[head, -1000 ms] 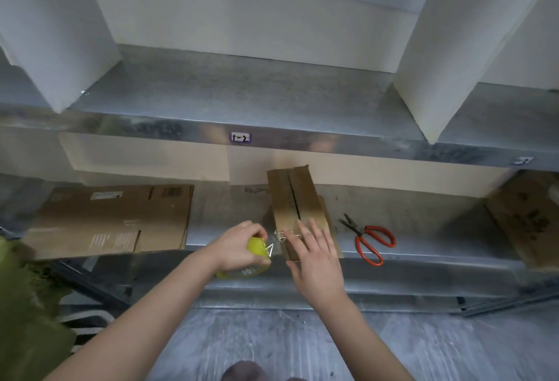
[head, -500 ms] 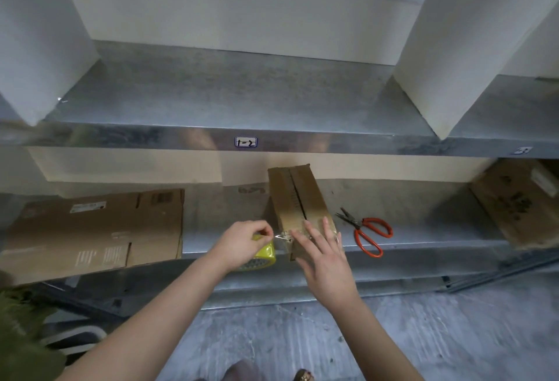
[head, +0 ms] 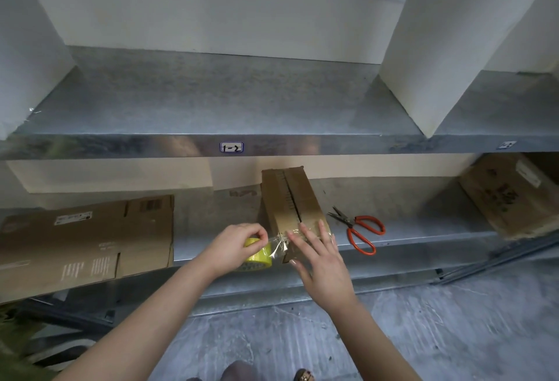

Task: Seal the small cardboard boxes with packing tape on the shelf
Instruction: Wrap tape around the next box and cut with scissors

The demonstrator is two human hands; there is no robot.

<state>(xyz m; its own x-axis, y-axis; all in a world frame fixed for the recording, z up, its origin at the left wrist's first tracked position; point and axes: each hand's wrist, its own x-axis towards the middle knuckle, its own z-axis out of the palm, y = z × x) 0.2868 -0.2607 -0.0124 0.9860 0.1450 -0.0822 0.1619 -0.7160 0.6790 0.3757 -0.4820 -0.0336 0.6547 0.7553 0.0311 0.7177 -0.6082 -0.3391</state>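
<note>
Here, the small cardboard box (head: 290,199) is set lengthwise on the lower shelf (head: 408,229), its near end reaching the shelf's front edge and its top seam seen as a dark slit. The tape roll (head: 258,255), yellow, is gripped by the left hand (head: 236,246) with curled fingers, just left of the box's near corner. A clear tape strip (head: 279,246) is stretched from the roll onto the box. The right hand (head: 320,255) is laid flat on the box's near end, fingers straight and spread over the tape.

Bare shelf is left between the box and the flattened cardboard (head: 87,241) at the left, whose front edge overhangs the shelf. The scissors (head: 361,234), orange-handled, are lying just right of the box, blades partly apart. Beyond them a further bare stretch is seen before the brown carton (head: 508,196) at the far right. The upper shelf (head: 211,102) is bounded by 2 white dividers.

On its front edge a blue-bordered label (head: 231,147) is marked "1-2". A white sticker and a barcode are carried by the flattened cardboard; their print cannot be read, nor can the carton's.
</note>
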